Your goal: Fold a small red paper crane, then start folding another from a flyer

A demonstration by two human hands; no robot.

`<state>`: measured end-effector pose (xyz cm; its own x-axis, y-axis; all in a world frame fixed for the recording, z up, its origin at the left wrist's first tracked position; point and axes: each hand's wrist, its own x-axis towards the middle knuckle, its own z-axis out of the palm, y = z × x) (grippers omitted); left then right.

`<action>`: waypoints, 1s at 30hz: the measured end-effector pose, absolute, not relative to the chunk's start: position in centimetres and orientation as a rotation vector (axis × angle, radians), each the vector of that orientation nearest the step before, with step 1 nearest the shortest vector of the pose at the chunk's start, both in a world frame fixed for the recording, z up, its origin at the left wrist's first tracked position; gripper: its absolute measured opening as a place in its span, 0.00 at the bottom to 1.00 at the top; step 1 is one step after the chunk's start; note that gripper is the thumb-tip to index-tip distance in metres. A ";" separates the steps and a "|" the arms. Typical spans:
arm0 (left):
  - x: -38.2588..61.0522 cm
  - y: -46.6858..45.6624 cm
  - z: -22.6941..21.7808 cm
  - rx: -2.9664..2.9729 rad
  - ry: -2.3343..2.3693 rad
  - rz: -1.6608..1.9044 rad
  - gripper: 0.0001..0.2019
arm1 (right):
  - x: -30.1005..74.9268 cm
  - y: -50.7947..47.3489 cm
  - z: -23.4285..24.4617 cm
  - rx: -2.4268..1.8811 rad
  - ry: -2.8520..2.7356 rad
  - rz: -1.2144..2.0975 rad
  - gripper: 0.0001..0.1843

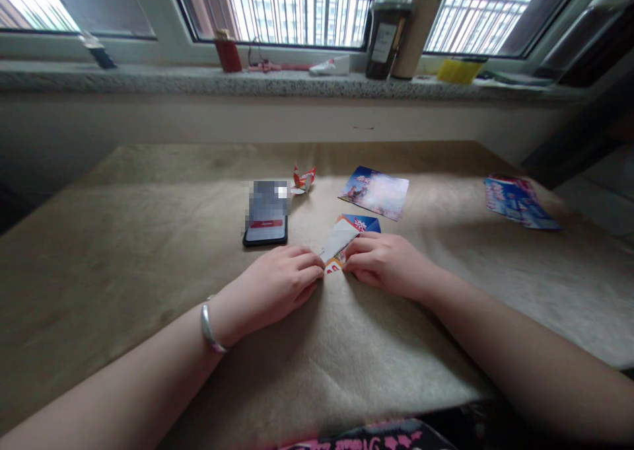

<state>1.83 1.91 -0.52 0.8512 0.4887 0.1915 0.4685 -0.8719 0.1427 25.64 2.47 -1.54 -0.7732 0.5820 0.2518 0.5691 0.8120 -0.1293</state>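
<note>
A partly folded piece of coloured paper (347, 233) lies on the tan cloth-covered table (123, 238), its white underside turned up and a blue printed corner at the far end. My left hand (277, 285) pinches its near corner with fingers pressed together; a silver bangle is on that wrist. My right hand (386, 263) is closed on the paper's right edge, pressing it to the cloth. The two hands almost meet at the paper's near tip.
A black phone (266, 215) with a lit screen lies just beyond my left hand. A small folded red-and-white paper figure (303, 179) sits behind it. A printed sheet (375, 192) lies mid-table, another stack (518, 201) far right. Bottles and clutter line the windowsill (297, 83).
</note>
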 end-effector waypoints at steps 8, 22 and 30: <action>1.2 2.1 0.4 2.904 0.750 0.289 0.11 | 25.9 2.4 -1.4 -0.879 -2.705 0.088 0.13; 0.6 2.1 1.2 2.875 0.724 0.233 0.09 | 26.0 2.5 -1.4 -0.869 -2.708 0.093 0.11; 0.4 2.1 1.2 2.815 0.748 0.230 0.09 | 26.2 2.4 -1.3 -0.861 -2.707 0.086 0.12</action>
